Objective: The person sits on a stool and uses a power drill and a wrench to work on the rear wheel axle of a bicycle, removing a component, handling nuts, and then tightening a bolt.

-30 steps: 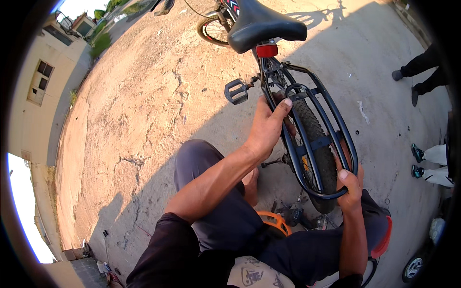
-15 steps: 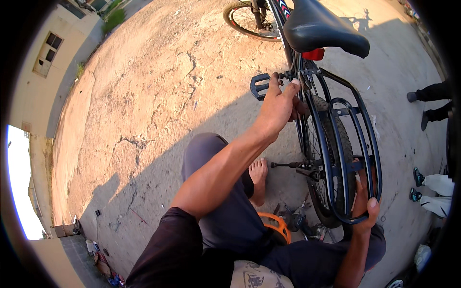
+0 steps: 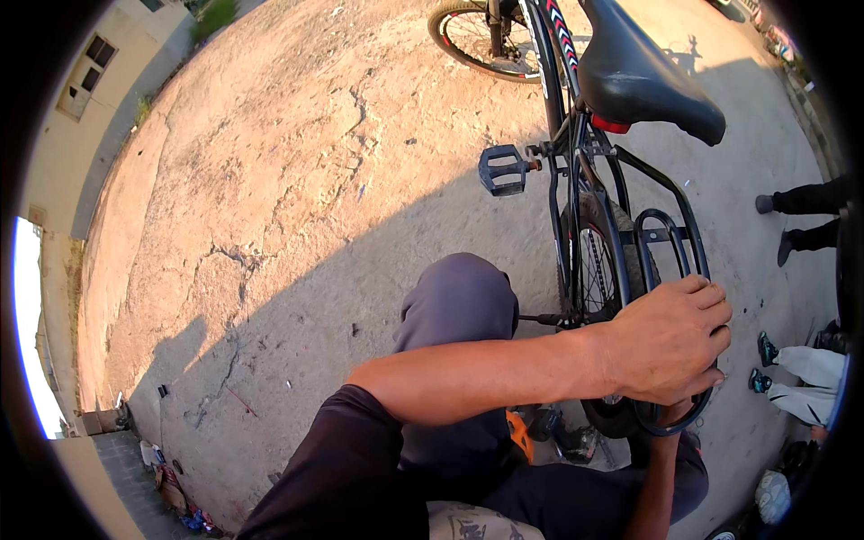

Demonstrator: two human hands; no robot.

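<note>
My left hand (image 3: pixel 675 337) reaches across to the black rear rack (image 3: pixel 666 232), its fingers bent over the rack's right rail. My right hand (image 3: pixel 673 409) is at the rack's rear end, its fingers mostly hidden behind my left hand. The bicycle's rear tyre (image 3: pixel 609 409) is beneath the rack, with a black saddle (image 3: pixel 643 81) and red reflector (image 3: pixel 610 126) above. A black pedal (image 3: pixel 506 169) sticks out to the left.
Two people's legs (image 3: pixel 801 200) (image 3: pixel 801 360) are at the right. A cream building (image 3: pixel 67 153) stands at left. The front wheel (image 3: pixel 468 36) is at the top. An orange object (image 3: pixel 518 436) and dark tools (image 3: pixel 562 436) lie beneath my legs. Cracked concrete (image 3: pixel 270 225) surrounds the bicycle.
My left hand has moved from the front of the rack, near the seat stay, down and right to its rear part, over my right hand. The bicycle appears further right in view.
</note>
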